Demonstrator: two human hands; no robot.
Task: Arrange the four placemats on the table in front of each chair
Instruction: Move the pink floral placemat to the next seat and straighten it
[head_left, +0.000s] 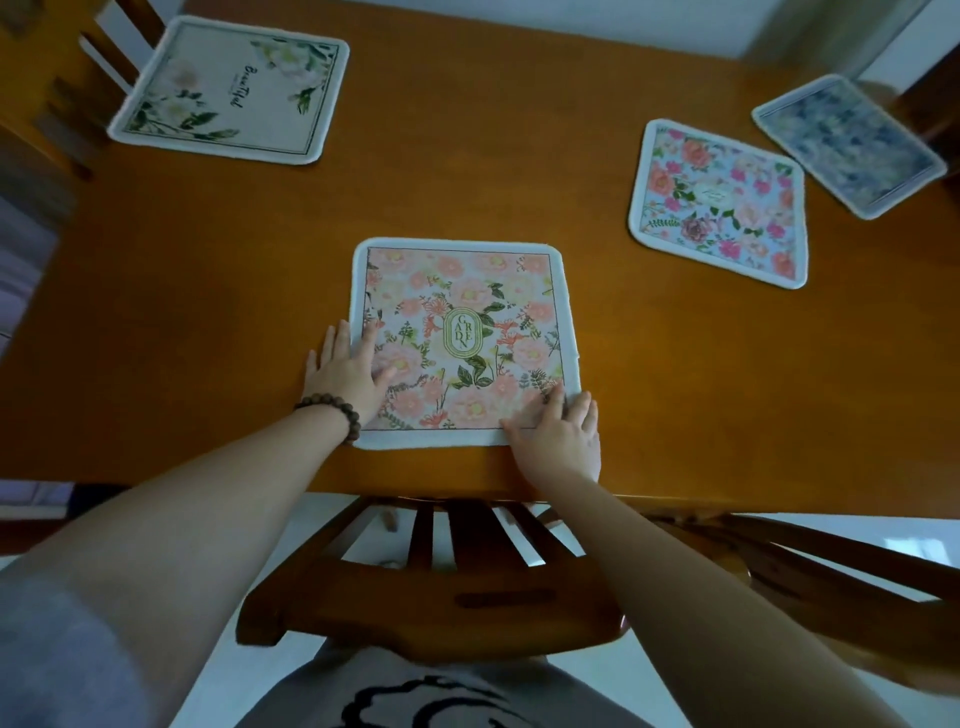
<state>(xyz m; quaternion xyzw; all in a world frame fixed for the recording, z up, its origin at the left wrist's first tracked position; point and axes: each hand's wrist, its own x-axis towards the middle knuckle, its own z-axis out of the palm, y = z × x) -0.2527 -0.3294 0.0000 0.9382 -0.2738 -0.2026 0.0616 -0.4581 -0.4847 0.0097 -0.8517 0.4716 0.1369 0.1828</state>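
Mat in hand: a square peach-flowered fabric placemat with a white border and a green oval "GARDEN" emblem (460, 343) lies flat near the table's near edge, squarely ahead of the slatted dark-wood chair back (441, 566).
Left hand (348, 371): flat and open, palm down on the mat's left edge, fingers spread half on fabric and half on wood; it grips nothing. A brown beaded bracelet (332, 415) sits on that wrist.
Right hand (561, 436): also flat and open, pressing the near right corner, closed on nothing.
Handling: the mat looks thin, soft and light, likely to wrinkle or skid on polished wood, so I judge it best slid under flat palms or pinched at two corners of one edge.
Other mats: a white square mat with green leaves and script lettering (231, 91) lies at the far left before another wooden chair (104, 78). A bright pink-and-blue floral mat (719, 202) lies skewed at the right, and just beyond it a muted blue-grey patterned mat (849, 143) reaches the right edge, the two close together or barely touching.
Surface: an orange-brown wooden table (519, 156), glossy.
Progress: the near mat seems settled and the far left one roughly placed; the two right ones probably need separating and squaring.
Risk: a quick push could bunch the cloth.
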